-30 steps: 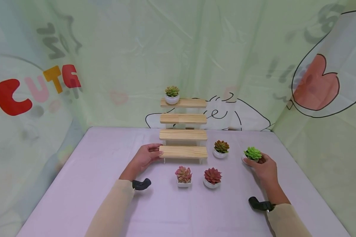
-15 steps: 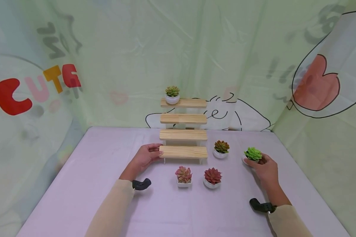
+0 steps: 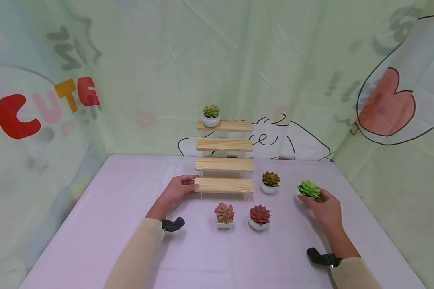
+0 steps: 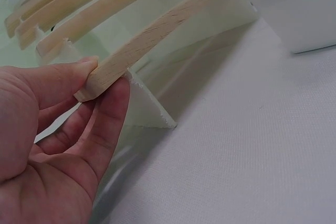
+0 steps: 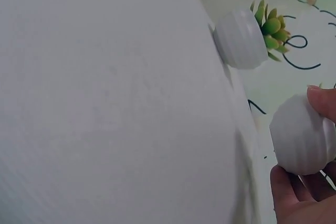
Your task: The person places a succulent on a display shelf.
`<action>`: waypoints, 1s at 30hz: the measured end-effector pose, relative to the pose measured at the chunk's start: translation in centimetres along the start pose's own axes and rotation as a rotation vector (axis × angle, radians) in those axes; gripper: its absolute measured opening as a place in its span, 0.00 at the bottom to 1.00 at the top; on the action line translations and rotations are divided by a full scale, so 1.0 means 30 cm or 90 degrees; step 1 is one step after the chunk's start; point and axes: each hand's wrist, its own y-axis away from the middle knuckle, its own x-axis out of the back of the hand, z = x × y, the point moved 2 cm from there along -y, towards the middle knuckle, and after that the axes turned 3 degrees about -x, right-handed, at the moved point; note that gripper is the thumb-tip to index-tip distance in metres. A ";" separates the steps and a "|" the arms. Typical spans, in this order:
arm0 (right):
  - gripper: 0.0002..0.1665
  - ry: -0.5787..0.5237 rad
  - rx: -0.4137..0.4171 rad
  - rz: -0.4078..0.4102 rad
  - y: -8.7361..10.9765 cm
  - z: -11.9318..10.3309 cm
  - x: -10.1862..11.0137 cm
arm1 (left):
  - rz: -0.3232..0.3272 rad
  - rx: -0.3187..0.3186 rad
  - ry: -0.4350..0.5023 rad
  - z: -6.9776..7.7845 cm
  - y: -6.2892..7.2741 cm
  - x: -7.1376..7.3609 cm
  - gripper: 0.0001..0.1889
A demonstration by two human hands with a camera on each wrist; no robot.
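My left hand (image 3: 177, 192) pinches the left end of the lowest wooden step of a tiered display stand (image 3: 224, 185); in the left wrist view thumb and fingers close on the board end (image 4: 107, 77). To the right, my right hand (image 3: 325, 206) grips the white round pot of a bright green succulent (image 3: 308, 188). In the right wrist view that pot (image 5: 299, 137) sits between thumb and fingers, its plant mostly hidden. An orange-green succulent (image 3: 270, 181) in a white pot stands on the table between the stand and my right hand.
A pink succulent (image 3: 224, 214) in a square white pot and a dark red succulent (image 3: 259, 216) in a round pot stand before the stand. Another potted succulent (image 3: 211, 114) is on the top step's left end. Printed curtains surround the table (image 3: 202, 261).
My right wrist and forearm have shifted slightly right and toward me, while the green succulent stays in nearly the same place. My left hand keeps its hold on the stand.
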 end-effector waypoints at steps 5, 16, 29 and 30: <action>0.59 -0.037 0.010 -0.017 0.034 -0.028 -0.006 | -0.003 0.000 0.000 0.002 0.002 -0.003 0.25; 0.56 -0.078 0.050 -0.035 0.114 -0.115 -0.032 | -0.001 -0.016 0.006 0.000 0.004 -0.004 0.24; 0.52 -0.079 0.143 -0.072 0.180 -0.250 -0.071 | -0.004 -0.028 -0.006 -0.004 0.002 0.000 0.25; 0.52 -0.087 0.148 -0.074 0.184 -0.260 -0.077 | -0.008 -0.034 -0.008 -0.003 0.003 -0.001 0.25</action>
